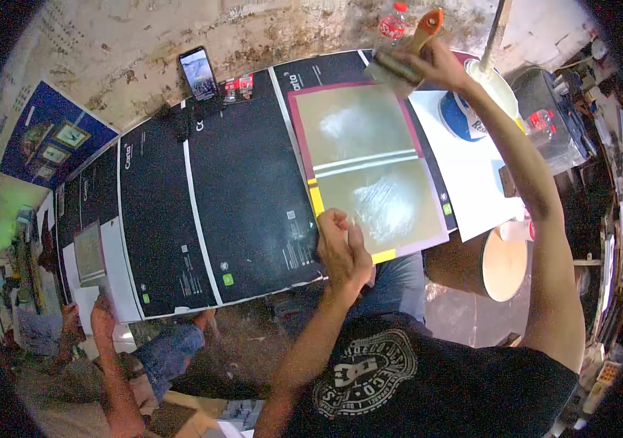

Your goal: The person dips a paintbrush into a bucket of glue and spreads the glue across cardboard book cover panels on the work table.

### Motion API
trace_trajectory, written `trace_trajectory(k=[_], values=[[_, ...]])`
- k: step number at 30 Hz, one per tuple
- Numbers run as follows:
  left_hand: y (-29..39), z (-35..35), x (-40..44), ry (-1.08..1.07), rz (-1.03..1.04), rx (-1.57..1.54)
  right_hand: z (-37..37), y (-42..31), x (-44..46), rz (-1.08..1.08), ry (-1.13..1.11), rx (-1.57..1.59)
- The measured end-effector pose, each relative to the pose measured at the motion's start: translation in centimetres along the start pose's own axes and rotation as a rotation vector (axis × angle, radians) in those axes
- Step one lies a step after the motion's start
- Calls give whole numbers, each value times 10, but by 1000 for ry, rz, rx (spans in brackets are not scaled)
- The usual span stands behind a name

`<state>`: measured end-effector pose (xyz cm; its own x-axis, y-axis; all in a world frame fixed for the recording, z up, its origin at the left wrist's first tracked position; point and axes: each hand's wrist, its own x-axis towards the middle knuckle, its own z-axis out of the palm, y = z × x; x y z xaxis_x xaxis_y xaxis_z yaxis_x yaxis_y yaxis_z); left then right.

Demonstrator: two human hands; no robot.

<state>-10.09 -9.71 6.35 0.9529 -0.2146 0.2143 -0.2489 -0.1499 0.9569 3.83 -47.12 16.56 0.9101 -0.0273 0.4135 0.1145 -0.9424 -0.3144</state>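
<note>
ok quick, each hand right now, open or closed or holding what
Left hand: fingers partly curled at the panel's edge; can't tell whether it grips.
Right hand: closed, holding the brush.

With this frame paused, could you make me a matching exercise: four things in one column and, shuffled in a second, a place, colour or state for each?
Things:
1. Brush
2. Phone
3. Bucket
4. Left hand

Places, colours, states:
A. Blue and white outside
B. At the near left corner of the tan panel
C. Held up in the right hand
D. Screen lit, near the wall

Pairs: 1-C, 2-D, 3-A, 4-B
</note>
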Motion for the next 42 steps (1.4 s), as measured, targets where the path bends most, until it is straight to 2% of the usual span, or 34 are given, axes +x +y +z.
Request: trace_trajectory(k=[2,3,6,7,8,10,12,14,16,17,18,19,21,22,25,26,29,32,33,36,37,39,40,41,42], values=[[-1,0,-2,-16,-3,-29,-4,-52,-14,-223,-220,268],[-2,1,-1,-16,-14,-48,-2,-62,-15,-272,-334,240],[0,1,-3,-22,-56,-100,18,9,21,-35,-211,13],[1,0,-2,-23,-34,-106,0,-12,39,128,-331,-110],[4,-3,-1,-24,-15,-106,-3,-18,43,-73,-122,-222],[9,-6,4,-21,-2,-96,5,-45,44,-22,-203,265],[14,-8,5,-42,-26,-77,16,-79,41,-361,-511,377],[15,-9,7,-57,-54,-64,55,-67,56,-360,-577,220],[18,-9,5,-64,-109,-104,71,-41,98,-226,-291,5],[15,-8,0,-61,-118,-128,77,-23,116,-444,-85,-19],[7,-5,-4,-44,-115,-149,65,-31,134,-387,-359,28],[2,-3,-2,-10,-106,-169,39,-74,126,-295,-436,102],[5,-6,4,-27,-45,-114,31,-132,94,-314,-606,263],[7,-7,3,-52,-21,-89,44,-131,86,-410,-690,345],[9,-7,6,-50,-25,-54,88,-115,84,-235,-462,191],[10,-7,6,-52,-17,-37,103,-84,112,-297,-447,144],[8,-8,5,-43,-7,-47,59,-117,118,-247,-294,-10],[10,-8,6,-62,-11,-31,68,-106,79,-251,-549,510],[10,-7,6,-51,-10,-26,68,-89,67,-327,-420,203],[9,-6,3,-40,-11,-23,54,-39,80,115,-347,152],[8,-7,3,-38,-11,-31,46,-25,85,-37,-236,-3],[9,-7,2,-63,-40,-43,45,-19,58,21,-188,254],[-1,-1,0,-15,55,-94,37,-32,42,53,-156,375],[-4,0,-1,-30,25,-95,31,-54,25,-32,-256,470],[-5,-1,-3,-42,-7,-87,39,-46,18,-57,-309,437]])
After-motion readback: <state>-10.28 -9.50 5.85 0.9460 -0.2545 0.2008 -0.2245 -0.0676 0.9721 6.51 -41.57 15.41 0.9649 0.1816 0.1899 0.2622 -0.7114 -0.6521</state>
